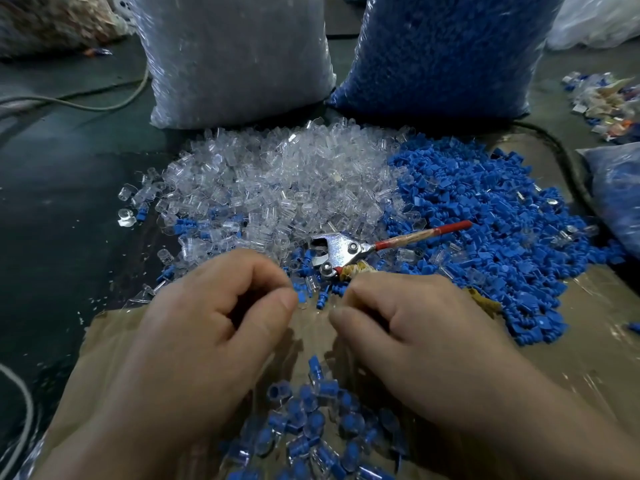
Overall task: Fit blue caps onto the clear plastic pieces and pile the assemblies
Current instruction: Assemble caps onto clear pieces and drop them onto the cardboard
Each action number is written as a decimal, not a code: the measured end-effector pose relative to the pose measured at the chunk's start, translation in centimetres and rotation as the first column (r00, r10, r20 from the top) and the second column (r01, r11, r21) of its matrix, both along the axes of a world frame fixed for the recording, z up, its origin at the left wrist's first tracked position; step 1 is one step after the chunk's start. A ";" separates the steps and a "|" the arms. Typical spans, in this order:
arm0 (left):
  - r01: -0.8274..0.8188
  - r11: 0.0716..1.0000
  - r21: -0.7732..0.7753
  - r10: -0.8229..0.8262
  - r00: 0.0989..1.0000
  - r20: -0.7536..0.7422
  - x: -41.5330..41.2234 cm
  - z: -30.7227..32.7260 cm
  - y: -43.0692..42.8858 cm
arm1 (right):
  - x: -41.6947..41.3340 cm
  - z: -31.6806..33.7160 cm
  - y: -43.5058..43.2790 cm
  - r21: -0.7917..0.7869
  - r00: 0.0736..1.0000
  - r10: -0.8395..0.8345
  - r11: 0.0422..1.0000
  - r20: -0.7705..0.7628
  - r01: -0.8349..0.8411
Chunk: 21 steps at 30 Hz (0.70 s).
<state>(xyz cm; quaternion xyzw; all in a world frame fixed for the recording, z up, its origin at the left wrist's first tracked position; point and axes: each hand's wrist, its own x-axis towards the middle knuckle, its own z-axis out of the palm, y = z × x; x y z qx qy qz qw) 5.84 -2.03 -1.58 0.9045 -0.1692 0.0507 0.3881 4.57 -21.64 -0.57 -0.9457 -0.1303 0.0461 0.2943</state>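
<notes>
While the right hand (422, 341) keeps the pliers (341, 252) ready, its fingers (367, 289) clenched round the tape-wrapped lower handle with the red handle left free and angled off over the blue heap, the left hand (207, 327) works just beside the metal head. Its fingers (263, 271) are curled, thumb pressed to the forefinger tip, and they seem to pinch a blue cap (296, 289); whether a clear piece is also held there is hidden.

Both hands meet close together, probably so the part can be fed straight into the tool's mouth for seating. Stock is laid out within easy reach: the clear plastic pieces (277, 188) form a heap ahead and to the left, the loose blue caps (485, 230) spread touching it on the right, and the two mingle where the pliers lie. Finished assemblies (311, 431) gather in a pile nearest the person, between the wrists, on a cardboard sheet (595, 368), so a done piece need only be dropped. Behind the heaps stand a bag of clear parts (235, 64) and a bag of blue parts (443, 57), the supply for refilling. Judging by these, the work has far to go
</notes>
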 end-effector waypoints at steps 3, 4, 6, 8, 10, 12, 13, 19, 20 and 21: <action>0.012 0.984 0.179 -0.010 1.000 -0.012 0.3 -0.5 0.3 | 0.0 -0.6 0.5 -0.207 0.990 0.081 0.977 0.114 -0.056; 0.047 0.974 0.221 -0.043 0.999 -0.023 0.2 -0.6 0.1 | 0.0 -0.8 0.6 -0.243 0.987 0.104 0.967 0.126 -0.071; 0.112 0.944 0.310 -0.112 0.994 -0.020 0.0 -0.8 -0.3 | 0.3 -1.3 0.8 -0.306 0.980 0.133 0.949 0.148 -0.083; 0.149 0.929 0.340 -0.156 0.988 -0.006 0.0 -0.9 -0.2 | 0.6 -1.5 1.0 -0.350 0.976 0.136 0.934 0.171 -0.069; 0.187 0.923 0.336 -0.190 0.982 -0.025 0.0 -0.8 -0.1 | 1.1 -1.6 1.2 -0.409 0.970 0.141 0.911 0.197 -0.049; 0.231 0.920 0.316 -0.228 0.973 -0.045 -0.1 -0.5 -0.1 | 1.5 -1.7 1.4 -0.459 0.970 0.148 0.887 0.191 -0.046; 0.232 0.925 0.302 -0.229 0.972 -0.048 -0.2 -0.5 -0.1 | 1.6 -1.7 1.5 -0.475 0.971 0.160 0.878 0.179 -0.057; -0.036 0.963 0.267 0.025 0.999 0.047 0.4 -1.4 0.4 | 1.6 -1.5 1.1 -0.447 0.976 0.185 0.887 0.113 -0.117; -0.015 0.952 0.306 0.004 0.999 0.035 0.5 -1.4 0.3 | 1.5 -1.4 1.1 -0.459 0.976 0.194 0.879 0.100 -0.128; 0.009 0.936 0.351 -0.018 1.000 0.023 0.5 -1.5 0.0 | 1.5 -1.3 1.1 -0.467 0.976 0.199 0.874 0.089 -0.135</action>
